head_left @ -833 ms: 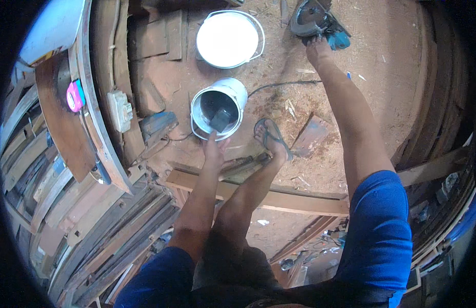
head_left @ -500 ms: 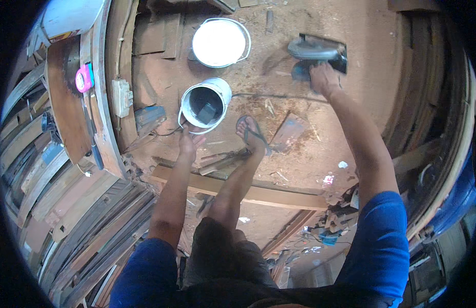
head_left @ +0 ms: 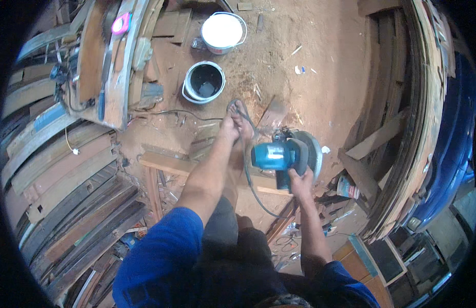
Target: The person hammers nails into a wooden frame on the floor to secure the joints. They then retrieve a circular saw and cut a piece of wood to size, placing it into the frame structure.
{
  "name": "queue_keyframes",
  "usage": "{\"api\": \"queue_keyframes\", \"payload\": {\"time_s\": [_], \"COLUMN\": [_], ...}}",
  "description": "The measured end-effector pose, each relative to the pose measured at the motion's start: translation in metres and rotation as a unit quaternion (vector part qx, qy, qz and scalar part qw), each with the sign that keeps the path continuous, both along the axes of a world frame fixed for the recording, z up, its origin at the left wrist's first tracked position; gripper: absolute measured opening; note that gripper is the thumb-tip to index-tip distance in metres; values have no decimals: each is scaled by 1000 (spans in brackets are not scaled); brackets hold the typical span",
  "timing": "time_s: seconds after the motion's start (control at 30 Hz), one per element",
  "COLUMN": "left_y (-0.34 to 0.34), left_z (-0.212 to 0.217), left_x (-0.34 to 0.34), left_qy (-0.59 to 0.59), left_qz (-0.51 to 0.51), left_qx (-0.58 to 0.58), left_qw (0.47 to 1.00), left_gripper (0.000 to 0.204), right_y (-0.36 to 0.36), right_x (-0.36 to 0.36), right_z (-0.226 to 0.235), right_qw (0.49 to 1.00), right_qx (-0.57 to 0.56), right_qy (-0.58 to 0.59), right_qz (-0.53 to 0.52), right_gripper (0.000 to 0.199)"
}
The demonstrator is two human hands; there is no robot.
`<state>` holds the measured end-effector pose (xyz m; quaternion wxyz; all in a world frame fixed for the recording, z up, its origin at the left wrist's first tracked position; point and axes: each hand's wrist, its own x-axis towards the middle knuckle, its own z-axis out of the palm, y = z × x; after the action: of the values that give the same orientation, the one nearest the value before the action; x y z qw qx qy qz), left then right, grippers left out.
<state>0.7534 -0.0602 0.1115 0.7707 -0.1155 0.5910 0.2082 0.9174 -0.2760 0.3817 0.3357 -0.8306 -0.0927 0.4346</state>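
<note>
My right hand (head_left: 301, 180) is wrapped round the handle of a teal circular saw (head_left: 271, 156), which is lifted off the ground with its round guard toward the right. The saw's black cord (head_left: 252, 187) hangs in a loop below it and passes by my left hand. My left hand (head_left: 230, 127) is down beside my sandalled foot (head_left: 241, 114), where the cord runs; its fingers are too unclear to show whether they grip it. Beyond the foot stands a white bucket (head_left: 187, 93) with a dark inside, upright, touched by neither hand.
Another bucket (head_left: 222, 31), topped in white, stands farther back. A wooden beam (head_left: 168, 162) crosses the dirt floor nearby. Stacked boards line the left (head_left: 68, 169) and right (head_left: 428, 102). A pink tape measure (head_left: 121, 23) rests on the bench at upper left.
The circular saw has come up from the far right floor toward me in my right hand. My left hand has left the bucket for my foot, and the tilted bucket now stands upright.
</note>
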Motion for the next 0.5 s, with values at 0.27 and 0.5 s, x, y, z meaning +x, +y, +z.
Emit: {"api": "queue_keyframes", "payload": {"time_s": [0.27, 0.5], "left_y": [-29, 7], "left_z": [125, 409], "left_x": [-338, -659], "left_qy": [166, 263], "left_qz": [45, 132], "left_qx": [93, 374], "left_qw": [981, 879], "left_gripper": [16, 26], "right_y": [-200, -354], "right_x": [-107, -200], "right_z": [184, 276], "right_qw": [998, 979], "right_qx": [-13, 18], "right_qy": [-58, -59], "right_qz": [15, -193], "right_gripper": [44, 25]}}
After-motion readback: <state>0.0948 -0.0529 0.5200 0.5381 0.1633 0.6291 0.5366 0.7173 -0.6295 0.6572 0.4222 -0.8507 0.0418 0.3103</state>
